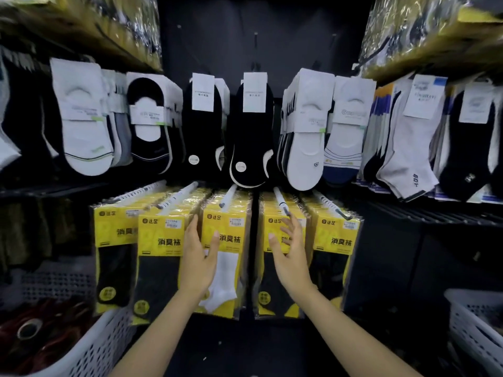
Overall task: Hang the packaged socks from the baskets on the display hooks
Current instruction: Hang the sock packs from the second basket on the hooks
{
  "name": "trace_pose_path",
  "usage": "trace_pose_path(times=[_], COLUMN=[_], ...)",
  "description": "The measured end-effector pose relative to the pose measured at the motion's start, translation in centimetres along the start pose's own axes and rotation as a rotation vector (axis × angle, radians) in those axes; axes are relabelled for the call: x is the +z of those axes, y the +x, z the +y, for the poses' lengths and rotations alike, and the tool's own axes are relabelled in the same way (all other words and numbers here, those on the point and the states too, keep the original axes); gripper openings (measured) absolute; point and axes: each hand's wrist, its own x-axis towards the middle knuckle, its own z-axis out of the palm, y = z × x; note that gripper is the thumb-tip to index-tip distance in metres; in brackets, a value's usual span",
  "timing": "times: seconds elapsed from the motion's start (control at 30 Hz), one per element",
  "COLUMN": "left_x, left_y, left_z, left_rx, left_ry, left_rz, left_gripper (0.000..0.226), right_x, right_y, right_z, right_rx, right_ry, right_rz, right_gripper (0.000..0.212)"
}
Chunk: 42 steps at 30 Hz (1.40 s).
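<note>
White-sock pack (227,270): hangs at the front of its display hook (228,196), in the middle of the yellow row.
Left hand (197,259): at that pack's left edge, fingers straight, thumb over its face, gripping nothing.
Right hand (292,257): just right of that pack, fingers spread, holding nothing.
Handling: probably light and soft, with slippery film. Best pinched at the stiffer card top, near the hang hole.
White basket (89,346): below and to the left of that pack.

L hand (200,258): raised, fingers (192,229) straight, pointing up, thumb splayed twd centre | R hand (292,258): raised at same ht, fingers (293,227) straight & slightly spread, thumb twd centre | palms turned inward, hands apart | L forearm (160,330) & R forearm (351,336): bare, rising from btm edge, converging
</note>
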Motion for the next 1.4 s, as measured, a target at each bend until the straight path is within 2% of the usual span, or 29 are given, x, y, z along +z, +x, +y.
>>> trace_pose_path(times=[0.07, 0.13, 0.33, 0.5, 0.57, 0.7, 0.8, 1.07, 1.2, 1.4], left_x=[-0.2, -0.2, 0.2, 0.1, 0.5, 1.1, 1.0, 2.1, 2.0, 1.9], left_y=[0.2, 0.3, -0.3, 1.5, 2.2, 2.8, 2.8, 3.7, 2.8, 2.9], left_z=[-0.5, -0.7, -1.7, -2.1, -1.9, -2.7, -3.3, -3.7, -4.4, -3.7], left_rx=[-0.021, -0.065, -0.115, -0.140, -0.135, -0.140, -0.137, -0.120, -0.074, -0.063], left_ry=[0.004, -0.050, -0.128, -0.216, -0.252, -0.296, -0.286, -0.368, -0.344, -0.275], left_rz=[-0.023, -0.065, -0.107, -0.169, -0.210, -0.193, -0.145, -0.189, -0.172, -0.176], left_gripper=[0.077, 0.080, 0.079, 0.075, 0.078, 0.076, 0.066, 0.075, 0.072, 0.062], right_x=[1.2, 2.4, 5.7, 7.1, 7.6, 8.2, 8.1, 8.9, 9.4, 9.7], right_y=[-0.1, -0.3, -0.1, 0.8, 1.4, 2.6, 2.6, 3.0, 1.8, 1.8], right_z=[0.1, 0.5, 1.6, 2.0, 1.9, 2.2, 3.0, 4.0, 4.6, 3.9], right_rx=[0.036, 0.094, 0.236, 0.294, 0.287, 0.220, 0.213, 0.219, 0.189, 0.143], right_ry=[0.063, 0.102, 0.173, 0.210, 0.218, 0.238, 0.267, 0.251, 0.244, 0.159], right_rz=[0.076, 0.095, -0.160, -0.171, -0.173, -0.161, -0.148, -0.060, -0.056, -0.041], right_gripper=[0.061, 0.054, 0.057, 0.068, 0.076, 0.062, 0.057, 0.054, 0.060, 0.052])
